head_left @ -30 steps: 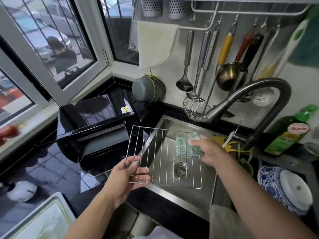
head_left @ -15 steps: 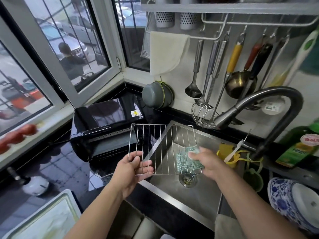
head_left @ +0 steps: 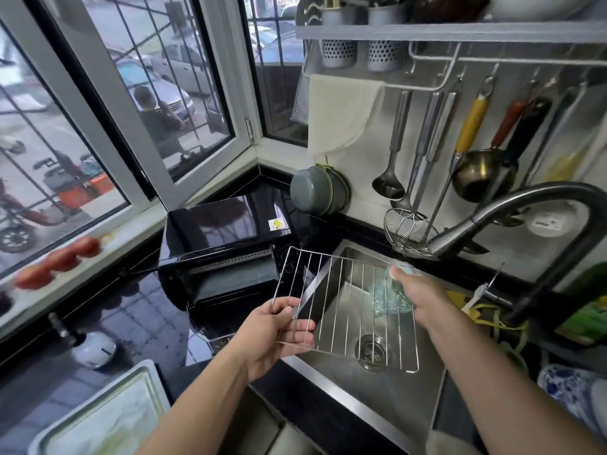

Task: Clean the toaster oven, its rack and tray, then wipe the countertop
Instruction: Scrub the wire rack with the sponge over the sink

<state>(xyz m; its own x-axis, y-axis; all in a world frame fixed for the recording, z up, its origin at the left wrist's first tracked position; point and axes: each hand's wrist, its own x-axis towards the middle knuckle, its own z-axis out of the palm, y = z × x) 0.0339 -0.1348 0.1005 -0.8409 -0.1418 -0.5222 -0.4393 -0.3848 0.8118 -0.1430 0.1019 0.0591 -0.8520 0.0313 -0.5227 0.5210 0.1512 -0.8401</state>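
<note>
A wire oven rack (head_left: 345, 310) is held tilted above the steel sink (head_left: 377, 395). The left hand (head_left: 272, 336) pinches the rack's near-left corner, thumb on top. The right hand (head_left: 417, 297) grips a green scrubbing pad (head_left: 391, 295) pressed against the rack's right side. The black toaster oven (head_left: 223, 244) stands just left, on the dark countertop (head_left: 141, 310).

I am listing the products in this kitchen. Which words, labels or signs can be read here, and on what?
No words are readable.
Toaster oven: yellow warning triangle sticker, its small print blurred.
Green bottle: label blurred.
White round tag on the wall: print too small.
</note>
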